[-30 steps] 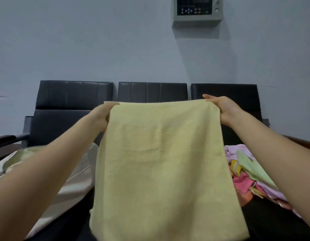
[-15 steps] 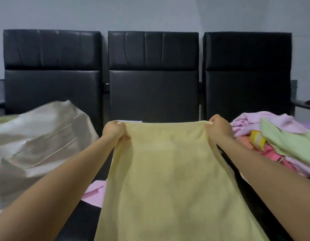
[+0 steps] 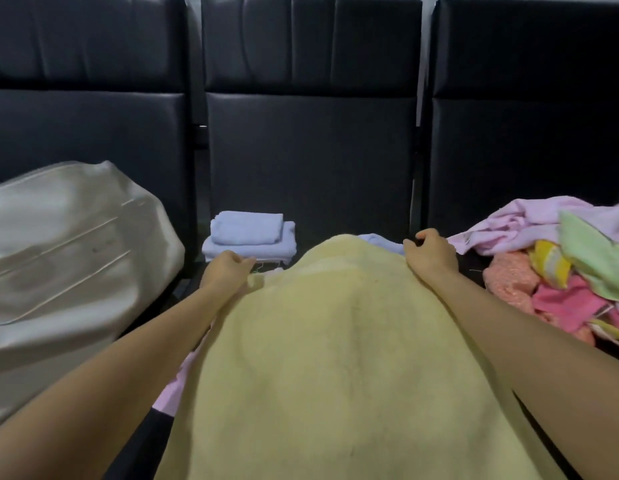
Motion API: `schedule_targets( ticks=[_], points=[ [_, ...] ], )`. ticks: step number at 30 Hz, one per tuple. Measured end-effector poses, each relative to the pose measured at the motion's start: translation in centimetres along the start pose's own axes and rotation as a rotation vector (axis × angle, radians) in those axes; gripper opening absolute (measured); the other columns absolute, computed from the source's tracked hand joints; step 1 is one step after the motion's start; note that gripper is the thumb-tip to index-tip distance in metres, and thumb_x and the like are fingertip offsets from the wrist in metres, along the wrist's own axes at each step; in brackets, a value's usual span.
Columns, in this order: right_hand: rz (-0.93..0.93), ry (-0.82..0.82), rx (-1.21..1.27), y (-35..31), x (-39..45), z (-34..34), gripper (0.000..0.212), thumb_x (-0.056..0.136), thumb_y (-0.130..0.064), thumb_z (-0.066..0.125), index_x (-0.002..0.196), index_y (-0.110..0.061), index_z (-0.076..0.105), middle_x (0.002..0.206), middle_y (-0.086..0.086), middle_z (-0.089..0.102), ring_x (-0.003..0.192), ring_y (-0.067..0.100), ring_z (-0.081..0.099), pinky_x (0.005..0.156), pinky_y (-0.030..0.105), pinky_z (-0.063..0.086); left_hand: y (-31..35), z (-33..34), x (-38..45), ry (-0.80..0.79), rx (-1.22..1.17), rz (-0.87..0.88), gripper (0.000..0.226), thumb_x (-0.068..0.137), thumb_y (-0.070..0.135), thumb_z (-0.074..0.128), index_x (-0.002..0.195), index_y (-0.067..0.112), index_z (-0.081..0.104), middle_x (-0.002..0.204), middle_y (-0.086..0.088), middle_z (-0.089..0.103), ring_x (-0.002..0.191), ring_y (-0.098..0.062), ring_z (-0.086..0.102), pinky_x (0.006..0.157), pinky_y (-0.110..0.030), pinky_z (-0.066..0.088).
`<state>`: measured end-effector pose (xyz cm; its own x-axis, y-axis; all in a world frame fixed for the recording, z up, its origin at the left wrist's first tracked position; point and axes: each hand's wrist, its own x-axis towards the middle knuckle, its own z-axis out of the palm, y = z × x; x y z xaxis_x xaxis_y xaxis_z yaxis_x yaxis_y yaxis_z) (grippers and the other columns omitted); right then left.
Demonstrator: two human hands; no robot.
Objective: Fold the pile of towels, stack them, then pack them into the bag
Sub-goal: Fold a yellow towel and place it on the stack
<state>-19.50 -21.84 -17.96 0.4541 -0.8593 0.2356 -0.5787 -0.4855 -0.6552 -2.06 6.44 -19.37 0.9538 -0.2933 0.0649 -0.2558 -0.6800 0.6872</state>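
While each hand — left hand (image 3: 228,270), right hand (image 3: 431,252) — grips its far corners, the yellow towel (image 3: 336,358) runs lengthwise away

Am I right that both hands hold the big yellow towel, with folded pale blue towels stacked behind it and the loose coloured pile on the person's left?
Nearly. The head view shows the left hand and right hand gripping the big yellow towel, with the folded pale blue towels stacked behind. But the loose coloured pile lies on the person's right; the shiny cream bag is on the left.

Three black padded chairs (image 3: 308,133) stand side by side.
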Motion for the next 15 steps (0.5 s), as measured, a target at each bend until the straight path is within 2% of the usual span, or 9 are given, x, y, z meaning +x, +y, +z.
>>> schedule_targets(
  ticks=[2,4,6,8,10,13,15],
  points=[
    [-0.067,0.074,0.063,-0.7,-1.2,-1.2,0.036,0.093,-0.032,0.054,0.123,-0.013,0.055,0.118,0.013,0.061,0.117,0.033,0.052,0.092,0.041,0.044,0.5,-0.8,-1.4,0.016,-0.063,0.019,0.039,0.098,0.034,0.048,0.064,0.015,0.045,0.062,-0.003,0.05,0.057,-0.017,0.044,0.052,-0.029,0.029],
    [-0.131,0.066,0.172,-1.7,-3.4,-2.8,0.031,0.093,-0.028,0.054,0.12,-0.014,0.056,0.103,0.006,0.063,0.107,0.027,0.056,0.083,0.036,0.044,1.3,-2.0,-3.1,0.022,-0.156,0.055,0.041,0.098,0.036,0.049,0.063,0.016,0.039,0.059,0.0,0.04,0.056,-0.016,0.038,0.052,-0.029,0.027],
    [-0.19,0.016,0.273,-2.5,-6.6,-4.4,0.027,0.094,-0.024,0.054,0.119,-0.016,0.057,0.087,-0.004,0.058,0.092,0.018,0.056,0.072,0.03,0.04,2.3,-3.4,-5.6,0.009,-0.252,0.111,0.03,0.099,0.039,0.048,0.076,0.018,0.049,0.068,0.003,0.046,0.061,-0.013,0.044,0.055,-0.026,0.034],
    [-0.254,-0.026,0.351,-2.8,-10.1,-5.6,0.023,0.093,-0.023,0.054,0.115,-0.021,0.057,0.082,-0.009,0.054,0.081,0.012,0.053,0.066,0.025,0.039,3.2,-4.5,-8.5,-0.004,-0.298,0.191,0.025,0.098,0.041,0.048,0.096,0.017,0.057,0.082,0.003,0.056,0.071,-0.011,0.051,0.062,-0.025,0.04],
    [-0.297,-0.067,0.409,-2.7,-13.4,-6.6,0.016,0.091,-0.023,0.055,0.106,-0.026,0.059,0.081,-0.01,0.054,0.073,0.007,0.051,0.064,0.022,0.04,3.9,-5.0,-11.8,-0.029,-0.296,0.305,0.024,0.098,0.036,0.048,0.09,0.017,0.059,0.084,0.001,0.058,0.072,-0.015,0.051,0.068,-0.028,0.039],
    [-0.379,-0.201,0.313,-2.1,-17.4,-7.9,0.006,0.091,-0.023,0.06,0.091,-0.028,0.063,0.076,-0.009,0.056,0.065,0.005,0.049,0.06,0.015,0.04,4.0,-5.3,-16.7,-0.085,-0.22,0.449,0.025,0.095,0.036,0.053,0.079,0.017,0.056,0.079,0.01,0.058,0.066,-0.012,0.049,0.063,-0.025,0.038],
    [-0.492,-0.311,0.152,-1.6,-19.3,-9.0,0.011,0.09,-0.025,0.062,0.08,-0.03,0.062,0.073,-0.009,0.06,0.064,0.004,0.051,0.065,0.021,0.043,3.3,-5.3,-19.5,-0.142,-0.147,0.568,0.015,0.093,0.034,0.057,0.082,0.025,0.06,0.083,0.012,0.062,0.071,-0.008,0.054,0.065,-0.023,0.042]
  ],
)
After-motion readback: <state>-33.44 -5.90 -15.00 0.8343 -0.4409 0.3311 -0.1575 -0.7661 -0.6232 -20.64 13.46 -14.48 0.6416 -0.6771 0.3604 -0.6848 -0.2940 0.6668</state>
